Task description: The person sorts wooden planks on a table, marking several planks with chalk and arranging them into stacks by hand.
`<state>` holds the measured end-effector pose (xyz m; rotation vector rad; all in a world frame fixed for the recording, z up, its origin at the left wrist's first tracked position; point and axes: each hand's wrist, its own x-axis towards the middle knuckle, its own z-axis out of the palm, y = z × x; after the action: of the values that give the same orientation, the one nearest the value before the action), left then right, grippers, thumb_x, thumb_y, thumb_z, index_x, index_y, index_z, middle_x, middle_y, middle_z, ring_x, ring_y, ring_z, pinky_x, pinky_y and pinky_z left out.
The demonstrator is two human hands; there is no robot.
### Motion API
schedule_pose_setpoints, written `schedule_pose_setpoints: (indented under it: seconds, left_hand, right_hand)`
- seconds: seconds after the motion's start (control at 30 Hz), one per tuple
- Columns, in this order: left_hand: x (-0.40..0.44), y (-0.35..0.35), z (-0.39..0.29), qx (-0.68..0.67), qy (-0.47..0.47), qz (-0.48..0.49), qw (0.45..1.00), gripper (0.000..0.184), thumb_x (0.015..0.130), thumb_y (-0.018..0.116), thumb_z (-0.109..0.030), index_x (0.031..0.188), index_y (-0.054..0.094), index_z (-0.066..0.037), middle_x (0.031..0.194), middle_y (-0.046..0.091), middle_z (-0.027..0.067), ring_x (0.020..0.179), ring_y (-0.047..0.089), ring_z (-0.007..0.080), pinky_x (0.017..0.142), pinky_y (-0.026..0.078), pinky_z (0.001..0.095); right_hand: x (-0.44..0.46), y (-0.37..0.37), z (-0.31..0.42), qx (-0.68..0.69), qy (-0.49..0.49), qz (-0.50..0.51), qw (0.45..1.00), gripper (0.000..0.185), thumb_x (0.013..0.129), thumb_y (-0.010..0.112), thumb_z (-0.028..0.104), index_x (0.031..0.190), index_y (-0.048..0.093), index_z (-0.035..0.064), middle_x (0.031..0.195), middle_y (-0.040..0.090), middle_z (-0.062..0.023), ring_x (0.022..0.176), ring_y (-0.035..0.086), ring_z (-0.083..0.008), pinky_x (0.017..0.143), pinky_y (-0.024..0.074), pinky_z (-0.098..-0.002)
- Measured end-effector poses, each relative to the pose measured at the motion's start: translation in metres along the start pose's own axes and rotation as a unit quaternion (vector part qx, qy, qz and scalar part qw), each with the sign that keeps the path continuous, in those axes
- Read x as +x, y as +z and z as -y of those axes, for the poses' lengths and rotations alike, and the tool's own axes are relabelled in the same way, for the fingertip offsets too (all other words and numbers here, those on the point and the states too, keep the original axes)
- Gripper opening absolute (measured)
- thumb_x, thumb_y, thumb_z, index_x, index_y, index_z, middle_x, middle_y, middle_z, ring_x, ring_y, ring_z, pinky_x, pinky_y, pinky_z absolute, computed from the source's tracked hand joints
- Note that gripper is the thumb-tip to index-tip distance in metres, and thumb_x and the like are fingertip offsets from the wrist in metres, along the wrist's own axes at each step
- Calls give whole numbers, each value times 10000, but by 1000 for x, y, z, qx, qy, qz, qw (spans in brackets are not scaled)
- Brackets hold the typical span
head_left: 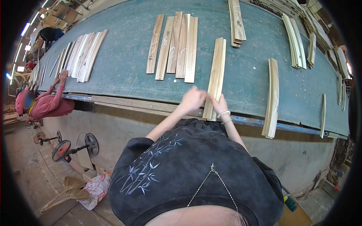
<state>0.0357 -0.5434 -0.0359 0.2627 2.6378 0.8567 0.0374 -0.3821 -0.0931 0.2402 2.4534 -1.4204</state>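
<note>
Starting at the left, we see a co-worker in pink, hands beside pale strips, any contact unclear. Our left hand is blurred, curled just beside the stacked boards at the near edge of the green table; we cannot tell its grip. Our right hand clasps the stack's right side, some fingers hidden. Farther right, another board bundle is cut off above.

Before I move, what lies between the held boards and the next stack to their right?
In the head view, mostly bare green tabletop lies between the held boards and that stack, besides the right hand at the boards' edge.
</note>
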Motion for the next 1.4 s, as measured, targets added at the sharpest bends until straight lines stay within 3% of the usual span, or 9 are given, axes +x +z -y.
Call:
schedule_pose_setpoints:
  seconds: [0.07,0.1,0.23,0.47,0.63,0.87,1.0,1.23,1.4]
  left_hand:
    - [23,8,20,82,-141,-219,962,403,804,472,-330,1159,437,-144,885,487,208,804,521,338,636,457,416]
    - [34,10,31,76,-169,-223,957,593,769,508,-423,1267,304,-174,980,438,207,859,493,342,632,459,429]
    - [57,11,40,192,-252,-171,933,837,664,580,-526,1328,163,-235,1056,370,167,933,396,307,660,432,453]
    - [46,4,54,160,-307,-220,912,855,644,593,-525,1321,177,-209,1103,355,215,963,402,357,819,318,534]
    - [43,5,65,173,-298,-242,907,825,679,579,-487,1319,184,-148,1041,406,225,963,394,380,882,211,594]
    - [46,7,62,207,-272,-326,881,711,702,580,-390,1249,310,-24,968,453,176,971,411,305,933,203,546]
    - [51,7,63,192,-266,-289,900,433,708,588,-315,973,506,18,996,451,148,989,411,281,924,248,505]
    - [15,14,58,138,-109,-281,943,367,725,573,-230,934,497,62,1049,433,178,989,403,297,865,309,414]
    - [-35,20,34,92,-23,-244,965,370,713,570,-217,920,491,79,1018,454,191,949,438,314,835,330,414]
  right_hand:
    - [-7,-1,16,-85,14,4,996,474,748,588,337,949,403,-50,882,542,-295,841,551,-389,701,449,-410]
    - [-9,-2,22,-93,20,12,995,510,757,568,300,1039,369,-74,890,530,-309,846,534,-405,718,438,-420]
    - [-4,7,15,-156,-69,-23,985,597,749,571,287,1130,320,-97,884,529,-304,836,529,-410,728,429,-424]
    - [-11,17,31,-228,-94,-33,968,705,744,574,295,1202,238,-123,961,491,-279,883,488,-380,773,396,-410]
    - [-11,23,33,-308,-75,-51,947,747,737,586,306,1218,213,-127,927,486,-261,859,464,-358,768,383,-411]
    - [-8,29,30,-283,-98,-51,953,733,736,589,267,1206,207,-147,921,466,-266,853,439,-366,793,350,-406]
    - [-10,33,34,-226,-105,-47,967,744,731,599,261,1208,201,-147,937,450,-280,870,425,-371,809,337,-407]
    - [-14,39,45,-208,-88,-48,973,788,723,609,298,1226,184,-134,925,434,-276,887,406,-378,819,325,-415]
    - [-19,50,59,-281,-59,-31,957,865,702,620,303,1261,103,-107,945,385,-281,830,456,-408,758,403,-410]
